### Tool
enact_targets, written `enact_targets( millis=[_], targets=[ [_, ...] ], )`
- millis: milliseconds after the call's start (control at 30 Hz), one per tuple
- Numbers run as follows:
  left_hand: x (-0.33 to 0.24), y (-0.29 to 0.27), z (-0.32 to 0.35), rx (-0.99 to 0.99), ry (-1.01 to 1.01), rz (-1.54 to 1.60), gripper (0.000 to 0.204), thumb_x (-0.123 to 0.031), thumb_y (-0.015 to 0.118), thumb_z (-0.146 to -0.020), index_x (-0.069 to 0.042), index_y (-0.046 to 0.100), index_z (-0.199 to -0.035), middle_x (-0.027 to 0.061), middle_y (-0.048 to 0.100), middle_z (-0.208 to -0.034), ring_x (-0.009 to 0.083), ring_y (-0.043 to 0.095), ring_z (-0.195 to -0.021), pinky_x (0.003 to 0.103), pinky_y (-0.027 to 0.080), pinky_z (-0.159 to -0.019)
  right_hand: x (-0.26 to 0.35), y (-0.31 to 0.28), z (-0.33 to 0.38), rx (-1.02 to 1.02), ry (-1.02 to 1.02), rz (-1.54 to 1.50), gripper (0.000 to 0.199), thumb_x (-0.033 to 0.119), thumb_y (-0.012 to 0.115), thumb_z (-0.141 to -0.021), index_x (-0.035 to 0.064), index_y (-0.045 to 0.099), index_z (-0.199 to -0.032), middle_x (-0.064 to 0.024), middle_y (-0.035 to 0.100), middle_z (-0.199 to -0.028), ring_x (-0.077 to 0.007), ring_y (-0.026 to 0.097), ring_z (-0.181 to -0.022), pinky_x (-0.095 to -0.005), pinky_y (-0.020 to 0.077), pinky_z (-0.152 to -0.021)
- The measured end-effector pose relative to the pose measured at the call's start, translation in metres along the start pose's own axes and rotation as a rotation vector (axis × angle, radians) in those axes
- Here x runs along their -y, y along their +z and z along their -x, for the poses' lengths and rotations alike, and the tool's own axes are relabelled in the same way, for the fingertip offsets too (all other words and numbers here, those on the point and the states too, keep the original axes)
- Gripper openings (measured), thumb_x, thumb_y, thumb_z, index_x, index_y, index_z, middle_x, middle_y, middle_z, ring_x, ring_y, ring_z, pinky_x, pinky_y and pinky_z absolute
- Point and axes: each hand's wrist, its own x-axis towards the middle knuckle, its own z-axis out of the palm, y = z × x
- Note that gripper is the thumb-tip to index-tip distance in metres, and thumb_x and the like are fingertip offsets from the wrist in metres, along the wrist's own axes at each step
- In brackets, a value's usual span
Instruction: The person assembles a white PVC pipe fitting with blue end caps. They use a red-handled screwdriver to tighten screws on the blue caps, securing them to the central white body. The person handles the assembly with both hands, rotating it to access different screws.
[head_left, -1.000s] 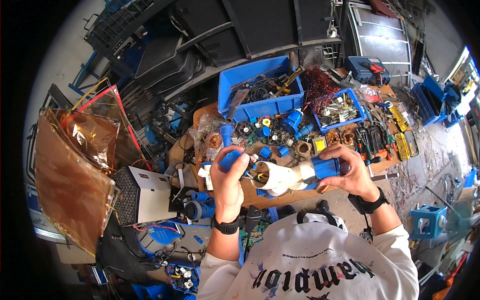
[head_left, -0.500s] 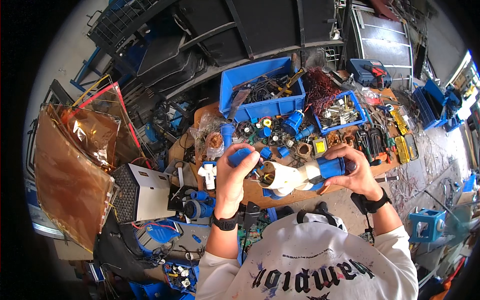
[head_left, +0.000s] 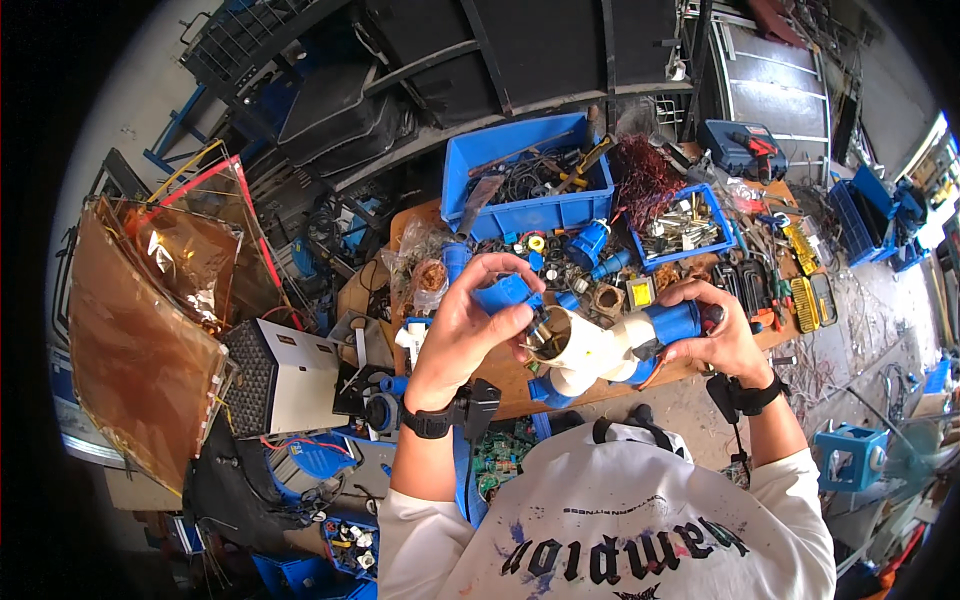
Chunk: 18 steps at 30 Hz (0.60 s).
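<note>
My left hand is closed around a blue plastic connector piece, with dark and metal parts showing at its inner end. That end is at the open mouth of a cream-white branched pipe-like fitting. Blue connector ends sit on the fitting's branches. My right hand grips the blue end at the fitting's right side. A dark red and black handle-like piece shows in the same hand; the rest of it is hidden. Both hands are above the near part of the wooden workbench.
A blue crate of cables and tools stands at the back, with a smaller blue tray of metal parts beside it. Hand tools and a yellow brush lie at the right. A white box stands left of the bench.
My left hand has turned and moved right, bringing the blue connector piece to the fitting's open mouth. The fitting's branches have swung slightly. My right hand keeps its grip.
</note>
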Motion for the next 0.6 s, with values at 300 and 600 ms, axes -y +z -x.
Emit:
enact_targets(
  millis=[300, 600],
  targets=[
    [0.005, -0.007, -0.006, 0.242, 0.256, -0.032, 0.081, -0.035, 0.088, -0.065, -0.006, 0.049, -0.130, 0.0193, 0.059, -0.120, 0.0251, 0.061, -0.106, 0.037, 0.046, -0.094, -0.001, -0.008, 0.001, 0.039, 0.008, -0.107, 0.055, 0.006, 0.089, -0.063, 0.0021, 0.060, -0.110, -0.0054, 0.061, -0.112, -0.0131, 0.058, -0.101, -0.0293, 0.0485, -0.090],
    [0.010, -0.004, -0.008, 0.019, 0.220, 0.000, 0.069, -0.048, 0.083, -0.069, -0.004, 0.057, -0.114, 0.0074, 0.064, -0.101, 0.0149, 0.064, -0.091, 0.028, 0.056, -0.075, 0.000, -0.004, -0.003, 0.073, 0.023, -0.100, 0.056, 0.011, 0.089, -0.063, 0.0019, 0.060, -0.111, -0.0047, 0.061, -0.112, -0.0126, 0.058, -0.101, -0.0280, 0.0473, -0.089]
  ],
)
